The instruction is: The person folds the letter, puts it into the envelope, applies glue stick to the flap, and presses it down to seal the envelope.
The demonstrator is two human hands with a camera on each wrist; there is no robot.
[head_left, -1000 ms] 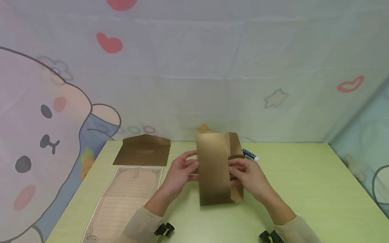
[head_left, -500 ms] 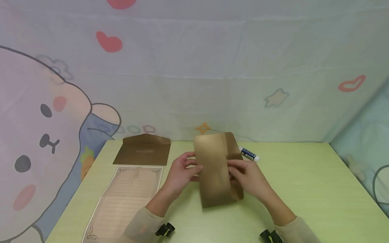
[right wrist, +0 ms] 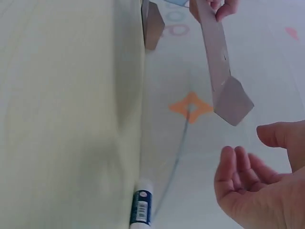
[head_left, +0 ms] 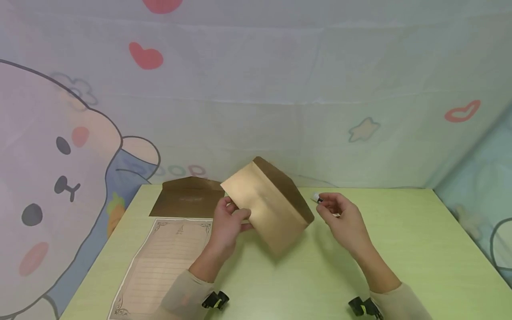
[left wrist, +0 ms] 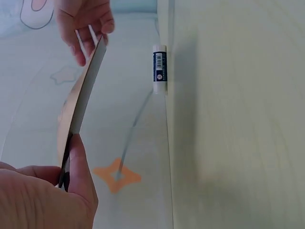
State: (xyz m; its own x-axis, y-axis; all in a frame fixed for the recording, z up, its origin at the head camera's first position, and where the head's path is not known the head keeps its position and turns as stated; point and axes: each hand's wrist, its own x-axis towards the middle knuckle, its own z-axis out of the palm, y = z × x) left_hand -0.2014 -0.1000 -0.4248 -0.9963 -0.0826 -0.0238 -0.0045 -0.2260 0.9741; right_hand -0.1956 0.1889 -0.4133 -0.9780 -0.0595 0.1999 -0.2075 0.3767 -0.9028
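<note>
A gold-brown envelope [head_left: 264, 202] is held up tilted above the table, its pointed flap standing unfolded along the upper right side. My left hand [head_left: 226, 224] pinches its left edge, thumb on the near face and fingers behind. Seen edge-on in the left wrist view, the envelope [left wrist: 78, 102] sits between thumb and fingers. My right hand [head_left: 346, 222] is off to the right, apart from the envelope, with fingers loosely bent and nothing in them, as the right wrist view confirms. A blue and white glue stick [left wrist: 160, 69] lies on the table; in the head view the right fingers partly cover it.
A second brown envelope [head_left: 187, 202] lies flap-up at the back left of the green table [head_left: 400, 249]. In front of it is a sheet of lined letter paper [head_left: 166, 262] with an ornate border. A printed cloth [head_left: 256, 80] hangs behind the table.
My right hand has let go of the envelope and moved right, over the glue stick. My left hand has turned the envelope from nearly upright to a slant, its flap now at the upper right.
</note>
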